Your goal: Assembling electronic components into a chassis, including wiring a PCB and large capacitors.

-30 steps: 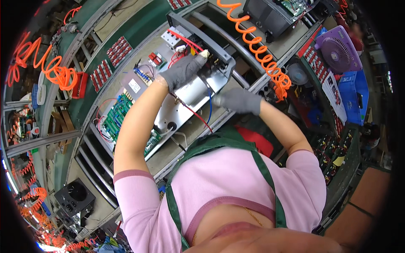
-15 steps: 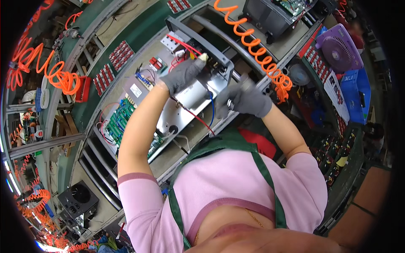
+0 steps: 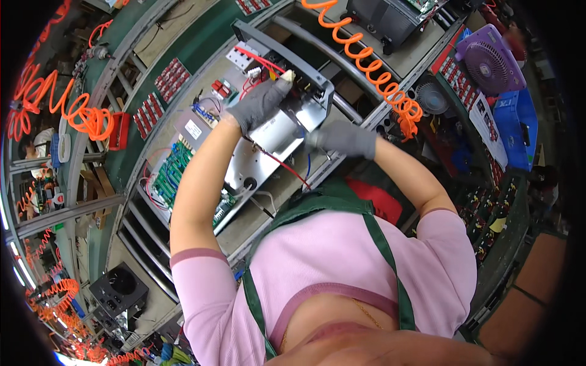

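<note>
My left hand (image 3: 261,105), in a grey glove with a pale fingertip, reaches over an open metal chassis (image 3: 247,163). Its fingers bend in beside the dark end panel (image 3: 287,58), close to red wires (image 3: 259,58); what they grip is hidden. Just below that hand lies a silver cylinder (image 3: 273,133). My right hand (image 3: 347,139), also gloved in grey, is nearer to me at the right, by the chassis corner. Its fingers look curled and are smeared by motion; a small shiny bit shows under them, too unclear to name. Green circuit boards (image 3: 174,174) fill the chassis's left end.
A coiled orange air hose (image 3: 366,58) hangs at the upper right, before another dark chassis (image 3: 384,24). Red-and-white parts (image 3: 148,116) lie in rows on the green belt. At right stand a purple fan (image 3: 488,64) and a blue bin (image 3: 514,131). Metal rollers (image 3: 146,235) run at left.
My right hand has moved left and slightly nearer the chassis corner. My left hand keeps its place at the end panel. The whole view has shifted a little.
</note>
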`<state>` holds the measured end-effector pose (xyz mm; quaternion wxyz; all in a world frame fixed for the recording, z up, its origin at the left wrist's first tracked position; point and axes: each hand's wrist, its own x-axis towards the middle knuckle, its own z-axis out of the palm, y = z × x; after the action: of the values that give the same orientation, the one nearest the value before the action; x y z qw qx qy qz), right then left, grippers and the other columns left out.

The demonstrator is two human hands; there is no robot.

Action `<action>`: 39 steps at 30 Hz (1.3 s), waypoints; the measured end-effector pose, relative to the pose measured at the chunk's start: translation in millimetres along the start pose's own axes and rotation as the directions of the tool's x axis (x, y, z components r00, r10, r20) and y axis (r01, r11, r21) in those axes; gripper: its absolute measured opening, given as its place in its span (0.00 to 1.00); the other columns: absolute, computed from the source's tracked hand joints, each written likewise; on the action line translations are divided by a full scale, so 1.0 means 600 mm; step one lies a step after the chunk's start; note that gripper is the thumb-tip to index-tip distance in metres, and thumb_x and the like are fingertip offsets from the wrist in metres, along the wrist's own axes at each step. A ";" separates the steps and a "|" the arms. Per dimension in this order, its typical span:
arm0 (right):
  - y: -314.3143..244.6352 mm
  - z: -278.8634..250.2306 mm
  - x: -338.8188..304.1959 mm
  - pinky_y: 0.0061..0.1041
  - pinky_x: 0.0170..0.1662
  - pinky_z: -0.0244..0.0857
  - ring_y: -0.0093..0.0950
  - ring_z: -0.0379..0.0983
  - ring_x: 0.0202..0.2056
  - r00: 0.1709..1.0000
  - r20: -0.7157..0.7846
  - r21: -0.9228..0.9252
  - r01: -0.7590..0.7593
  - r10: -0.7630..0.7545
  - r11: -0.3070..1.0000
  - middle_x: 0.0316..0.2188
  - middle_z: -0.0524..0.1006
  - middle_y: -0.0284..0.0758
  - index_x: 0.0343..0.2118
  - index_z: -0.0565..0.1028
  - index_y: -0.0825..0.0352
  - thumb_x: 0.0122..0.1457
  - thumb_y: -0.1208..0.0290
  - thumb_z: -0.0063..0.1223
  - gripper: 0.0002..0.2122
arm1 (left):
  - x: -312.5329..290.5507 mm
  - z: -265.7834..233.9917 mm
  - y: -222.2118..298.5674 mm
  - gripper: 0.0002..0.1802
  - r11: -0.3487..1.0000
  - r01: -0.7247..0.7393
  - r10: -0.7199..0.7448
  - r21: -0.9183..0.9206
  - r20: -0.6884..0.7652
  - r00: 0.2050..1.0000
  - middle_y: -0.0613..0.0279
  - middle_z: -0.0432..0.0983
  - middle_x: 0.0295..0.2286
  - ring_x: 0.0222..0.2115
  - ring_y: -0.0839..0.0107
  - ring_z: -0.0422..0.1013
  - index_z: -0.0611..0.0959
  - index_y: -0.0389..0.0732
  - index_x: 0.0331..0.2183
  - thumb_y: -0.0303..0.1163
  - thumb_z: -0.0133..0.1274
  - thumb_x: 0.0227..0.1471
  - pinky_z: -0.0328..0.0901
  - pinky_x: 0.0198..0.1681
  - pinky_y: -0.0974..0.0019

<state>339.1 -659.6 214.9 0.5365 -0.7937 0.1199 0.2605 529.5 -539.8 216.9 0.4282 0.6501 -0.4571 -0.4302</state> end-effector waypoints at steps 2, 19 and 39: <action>0.010 0.001 -0.016 0.25 0.43 0.69 0.29 0.77 0.35 0.915 -0.003 0.290 0.388 -0.404 0.875 0.32 0.79 0.41 0.33 0.78 0.73 0.61 0.52 0.40 0.25 | 0.000 -0.008 -0.025 0.43 0.998 0.015 -0.016 0.058 0.026 1.000 0.52 0.77 0.30 0.34 0.66 0.72 0.78 0.30 0.37 0.65 0.29 0.58 0.64 0.44 0.63; 0.016 0.008 -0.003 0.26 0.42 0.69 0.31 0.77 0.35 0.987 -0.074 -0.281 0.115 -0.141 0.953 0.31 0.80 0.41 0.38 0.77 0.71 0.62 0.52 0.39 0.24 | 0.001 -0.004 -0.031 0.41 0.993 0.052 -0.041 -0.108 0.106 0.994 0.48 0.74 0.30 0.34 0.62 0.68 0.75 0.29 0.36 0.63 0.28 0.59 0.61 0.45 0.62; 0.000 -0.010 -0.004 0.27 0.39 0.70 0.33 0.78 0.31 0.954 -0.010 0.682 0.226 -0.300 0.695 0.26 0.79 0.42 0.33 0.76 0.74 0.64 0.55 0.37 0.23 | 0.015 -0.019 -0.048 0.40 0.996 0.025 -0.026 0.091 0.008 1.000 0.52 0.75 0.34 0.37 0.64 0.69 0.75 0.33 0.42 0.63 0.30 0.59 0.61 0.47 0.62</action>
<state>338.5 -665.3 217.8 0.8248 -0.5387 0.0639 0.1595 549.1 -540.5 190.9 0.3905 0.6726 -0.4701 -0.4172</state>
